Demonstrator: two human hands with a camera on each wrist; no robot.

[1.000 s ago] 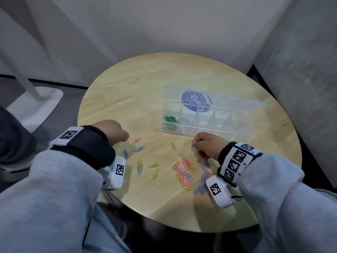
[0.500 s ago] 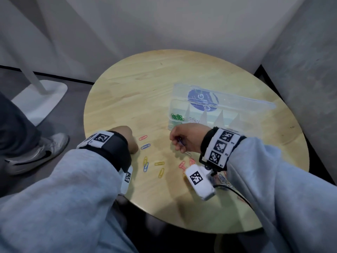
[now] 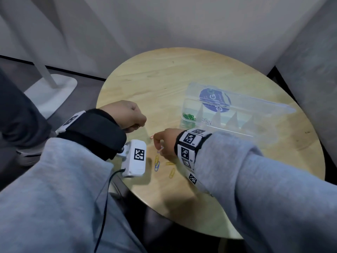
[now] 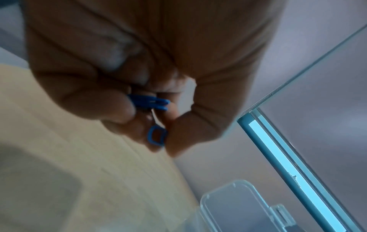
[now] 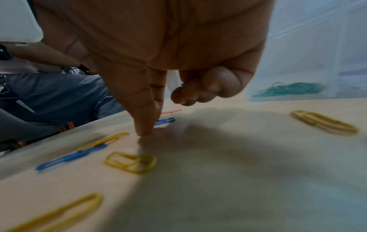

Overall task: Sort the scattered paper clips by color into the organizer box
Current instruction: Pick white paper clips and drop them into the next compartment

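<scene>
The clear organizer box point(image 3: 237, 114) stands open at the table's right, with green clips point(image 3: 189, 116) in its leftmost compartment and silver clips point(image 3: 207, 121) in the one beside it. My left hand point(image 3: 131, 115) hovers fisted over the table's left edge, its fingers point(image 4: 119, 106) pinching blue clips point(image 4: 151, 102). My right hand point(image 3: 164, 143) reaches down left of the box. Its thumb and forefinger point(image 5: 145, 125) meet on the table at the end of a blue clip point(image 5: 164, 121); the other fingers curl. A red clip point(image 3: 151, 136) lies just beyond.
Yellow clips point(image 3: 169, 163) and another blue clip point(image 3: 156, 167) lie scattered near the front edge of the round wooden table point(image 3: 182, 73), below my right hand. My right sleeve hides the table's right front. A white stand base point(image 3: 51, 94) is on the floor to the left.
My right hand has crossed leftward from the clip pile by the box to the loose clips near my left hand. The left hand has risen slightly, still fisted.
</scene>
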